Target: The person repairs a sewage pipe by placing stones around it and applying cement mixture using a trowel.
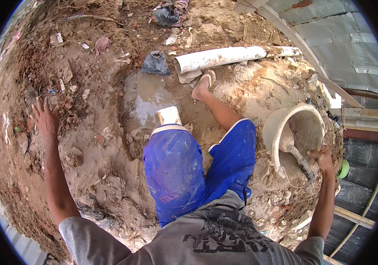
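My right hand (322,158) grips the rim of a dirty, pale bucket (272,127), its fingers bent over the edge. The bucket is tilted, its mouth toward the right. Inside it lies a trowel (302,161) with a dark, dirt-covered handle, its blade against the grey, mud-smeared wall. Far off to the left, my left hand (46,117) has its fingers spread over the brown soil bank (72,106) and holds nothing. Whether its palm presses on the soil, I cannot tell. In front of my knee, a short white pipe end (169,115) points toward a muddy puddle (149,99).
A long white pipe (224,58) lies across the dirt ahead, next to my sandalled foot (205,84). A dark plastic bag (155,62) sits at the puddle's far edge. Wooden beams (292,33) and metal sheets (341,39) border the right side. Litter and stones dot the uneven ground.
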A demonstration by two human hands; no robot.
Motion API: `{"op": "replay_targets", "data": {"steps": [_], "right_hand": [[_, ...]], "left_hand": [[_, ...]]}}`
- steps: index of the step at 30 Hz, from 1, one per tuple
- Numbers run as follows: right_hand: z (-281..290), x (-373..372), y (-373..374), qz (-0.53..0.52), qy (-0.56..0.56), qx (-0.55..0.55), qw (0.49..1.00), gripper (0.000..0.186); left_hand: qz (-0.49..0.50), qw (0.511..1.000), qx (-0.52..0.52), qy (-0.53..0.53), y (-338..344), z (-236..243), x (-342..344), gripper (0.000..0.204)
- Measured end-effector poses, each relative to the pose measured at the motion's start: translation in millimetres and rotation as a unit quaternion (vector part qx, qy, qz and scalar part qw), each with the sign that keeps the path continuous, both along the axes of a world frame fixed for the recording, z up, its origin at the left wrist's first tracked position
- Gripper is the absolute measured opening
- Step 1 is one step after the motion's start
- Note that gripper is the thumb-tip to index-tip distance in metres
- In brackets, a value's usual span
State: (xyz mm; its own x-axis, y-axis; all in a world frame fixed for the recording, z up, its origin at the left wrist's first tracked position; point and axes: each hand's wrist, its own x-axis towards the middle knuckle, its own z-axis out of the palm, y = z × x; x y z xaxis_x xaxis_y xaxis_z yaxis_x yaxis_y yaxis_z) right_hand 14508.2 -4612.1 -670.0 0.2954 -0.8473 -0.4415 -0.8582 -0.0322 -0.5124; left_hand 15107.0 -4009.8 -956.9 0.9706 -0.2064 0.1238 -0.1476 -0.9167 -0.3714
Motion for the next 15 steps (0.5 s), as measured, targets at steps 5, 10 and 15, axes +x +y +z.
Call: {"op": "replay_targets", "data": {"steps": [5, 10, 15], "right_hand": [[-167, 213, -63, 0.027, -0.088, 0.039, 0.995, 0.017], [-312, 426, -76, -0.006, -0.084, 0.145, 0.986, 0.017], [-435, 560, -103, 0.032, -0.045, 0.156, 0.986, 0.027]], "left_hand": [[0.043, 0.998, 0.025, -0.025, 47, -23, 19, 0.068], [-0.028, 0.994, -0.044, -0.098, 67, -48, 28, 0.068], [-0.015, 0.993, -0.062, -0.103, 61, -53, 35, 0.08]]}}
